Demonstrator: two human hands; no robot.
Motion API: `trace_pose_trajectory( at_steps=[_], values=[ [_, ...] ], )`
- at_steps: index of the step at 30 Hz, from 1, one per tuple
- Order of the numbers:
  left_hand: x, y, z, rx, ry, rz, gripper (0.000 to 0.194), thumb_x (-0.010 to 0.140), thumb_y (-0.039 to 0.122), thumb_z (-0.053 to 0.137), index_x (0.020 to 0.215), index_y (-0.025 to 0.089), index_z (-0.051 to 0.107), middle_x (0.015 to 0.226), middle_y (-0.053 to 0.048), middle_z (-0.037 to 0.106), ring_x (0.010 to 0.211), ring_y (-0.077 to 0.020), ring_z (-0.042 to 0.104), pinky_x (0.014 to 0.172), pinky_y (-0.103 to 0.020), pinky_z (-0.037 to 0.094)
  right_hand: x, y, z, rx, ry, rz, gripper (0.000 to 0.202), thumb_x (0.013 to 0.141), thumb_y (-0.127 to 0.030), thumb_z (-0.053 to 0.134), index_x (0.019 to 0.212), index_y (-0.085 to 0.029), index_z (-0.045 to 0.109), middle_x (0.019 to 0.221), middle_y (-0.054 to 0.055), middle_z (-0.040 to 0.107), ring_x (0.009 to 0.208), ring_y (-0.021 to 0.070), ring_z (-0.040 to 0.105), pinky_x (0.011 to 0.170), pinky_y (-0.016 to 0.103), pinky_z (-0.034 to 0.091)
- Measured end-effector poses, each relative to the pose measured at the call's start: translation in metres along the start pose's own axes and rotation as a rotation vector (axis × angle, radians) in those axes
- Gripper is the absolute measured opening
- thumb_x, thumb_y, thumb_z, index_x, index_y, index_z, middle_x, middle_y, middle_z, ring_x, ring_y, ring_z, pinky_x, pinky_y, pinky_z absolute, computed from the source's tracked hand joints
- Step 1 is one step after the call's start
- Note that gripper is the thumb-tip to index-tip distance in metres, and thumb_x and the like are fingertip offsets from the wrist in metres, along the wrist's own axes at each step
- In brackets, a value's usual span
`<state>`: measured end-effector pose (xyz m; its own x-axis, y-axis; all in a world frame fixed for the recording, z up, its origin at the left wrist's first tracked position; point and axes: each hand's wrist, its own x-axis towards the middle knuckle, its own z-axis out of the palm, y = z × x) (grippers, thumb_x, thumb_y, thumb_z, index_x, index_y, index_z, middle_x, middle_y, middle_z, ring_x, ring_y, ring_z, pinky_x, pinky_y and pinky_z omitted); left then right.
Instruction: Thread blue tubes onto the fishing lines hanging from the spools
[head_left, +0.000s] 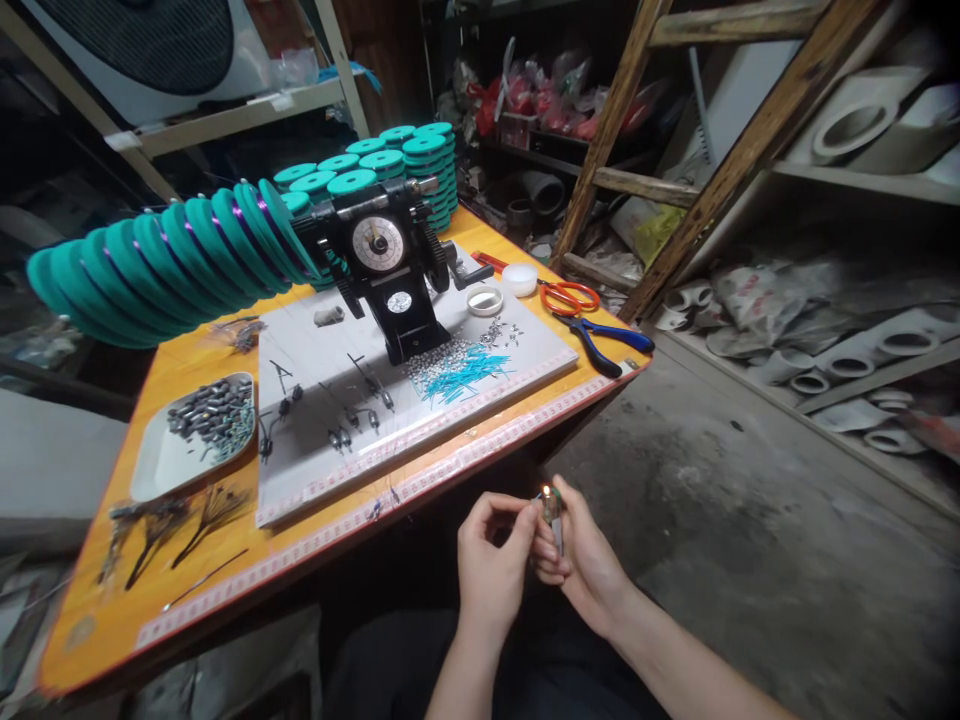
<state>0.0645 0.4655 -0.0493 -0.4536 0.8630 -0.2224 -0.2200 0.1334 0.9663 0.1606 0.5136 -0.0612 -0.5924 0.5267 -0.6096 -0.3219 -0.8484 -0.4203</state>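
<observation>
In front of the table edge, my right hand [589, 560] is closed around a lighter [556, 530]. A small flame [547, 491] burns at its top. My left hand [496, 560] is pinched beside the flame; what lies between its fingertips is too small to make out. Both hands are close together over my lap. On the table beyond them, a white board [322, 400] carries a pile of short blue tubes [465, 372], small silvery pieces [435, 358] and several dark sinkers [341, 437] on thin lines.
A black winder [397, 270] with a dial stands on the board, beside a row of green spools [165, 255]. More spools [352, 180] are stacked behind. A white tray [142, 470] holds grey sinkers. Blue-handled pliers [600, 340] and orange scissors [570, 297] lie at the right.
</observation>
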Motion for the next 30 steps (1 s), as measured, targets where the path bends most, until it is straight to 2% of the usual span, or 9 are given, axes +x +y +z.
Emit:
trace_pose_trajectory(
  at_steps=[3,7,11,17,21,24,27,29,30],
  values=[
    [-0.001,0.000,-0.003,-0.029,0.044,-0.007,0.021,0.080,0.035,0.074,0.078,0.016,0.065,0.073,-0.003,0.067,0.072,-0.0161,0.063,0.071,-0.027,0.050,-0.006,-0.005,0.000,0.053,-0.091,-0.031,0.067,0.088,-0.075,0.037,0.055,-0.017,0.044,0.043,-0.006,0.038,0.036,0.0027,0.017,0.037,0.014,0.016],
    [-0.010,0.008,-0.009,-0.076,0.057,-0.019,0.022,0.082,0.036,0.073,0.078,0.016,0.066,0.076,-0.003,0.068,0.074,-0.0144,0.061,0.073,-0.026,0.048,-0.021,-0.015,0.002,0.123,-0.215,-0.113,0.063,0.089,-0.074,0.040,0.070,-0.015,0.054,0.057,-0.002,0.052,0.043,0.0025,0.026,0.044,0.013,0.029],
    [-0.024,0.024,-0.012,-0.133,0.025,-0.010,0.019,0.086,0.035,0.070,0.079,0.018,0.064,0.080,-0.003,0.069,0.078,-0.0143,0.062,0.077,-0.026,0.049,-0.039,-0.023,0.007,0.178,-0.387,-0.074,0.060,0.088,-0.075,0.038,0.079,-0.017,0.055,0.057,-0.004,0.052,0.038,0.0013,0.019,0.039,0.012,0.026],
    [-0.042,0.050,-0.011,-0.144,-0.001,0.205,0.008,0.087,0.022,0.069,0.081,0.022,0.064,0.084,0.001,0.065,0.083,-0.0117,0.063,0.078,-0.022,0.050,-0.051,-0.018,0.017,0.263,-0.646,0.041,0.047,0.098,-0.064,0.028,0.078,-0.023,0.040,0.050,-0.007,0.051,0.029,0.0008,0.013,0.032,0.009,0.026],
    [-0.046,0.059,-0.008,-0.065,-0.033,0.368,0.011,0.088,0.014,0.065,0.084,0.024,0.065,0.085,0.001,0.067,0.087,-0.0134,0.064,0.082,-0.026,0.051,-0.051,-0.009,0.020,0.304,-0.761,0.085,0.046,0.099,-0.062,0.027,0.073,-0.023,0.029,0.045,-0.010,0.043,0.024,-0.0012,0.010,0.029,0.007,0.027],
    [-0.046,0.061,-0.007,-0.030,-0.025,0.405,0.011,0.088,0.013,0.065,0.084,0.023,0.064,0.085,0.000,0.066,0.086,-0.0153,0.064,0.081,-0.029,0.052,-0.051,-0.006,0.023,0.309,-0.797,0.125,0.048,0.098,-0.062,0.029,0.071,-0.023,0.025,0.045,-0.011,0.042,0.023,-0.0016,0.013,0.028,0.007,0.029],
    [-0.047,0.062,-0.007,-0.004,-0.002,0.424,0.010,0.087,0.014,0.066,0.083,0.022,0.064,0.083,-0.001,0.067,0.084,-0.0171,0.064,0.078,-0.031,0.053,-0.055,-0.007,0.028,0.296,-0.785,0.155,0.049,0.096,-0.064,0.035,0.070,-0.023,0.029,0.044,-0.010,0.042,0.024,-0.0005,0.015,0.030,0.009,0.030],
    [-0.047,0.062,-0.008,0.045,0.030,0.420,0.008,0.086,0.015,0.067,0.082,0.022,0.065,0.083,-0.002,0.068,0.084,-0.0186,0.065,0.078,-0.033,0.054,-0.057,-0.007,0.034,0.225,-0.674,0.160,0.050,0.093,-0.067,0.040,0.071,-0.022,0.036,0.044,-0.010,0.043,0.026,0.0002,0.016,0.031,0.010,0.027],
    [-0.047,0.062,-0.008,0.076,0.045,0.416,0.008,0.086,0.015,0.067,0.081,0.022,0.066,0.083,-0.003,0.069,0.084,-0.0194,0.066,0.078,-0.033,0.054,-0.058,-0.006,0.036,0.156,-0.568,0.136,0.051,0.090,-0.069,0.045,0.072,-0.021,0.039,0.045,-0.009,0.045,0.028,0.0005,0.018,0.032,0.010,0.024]
  ],
)
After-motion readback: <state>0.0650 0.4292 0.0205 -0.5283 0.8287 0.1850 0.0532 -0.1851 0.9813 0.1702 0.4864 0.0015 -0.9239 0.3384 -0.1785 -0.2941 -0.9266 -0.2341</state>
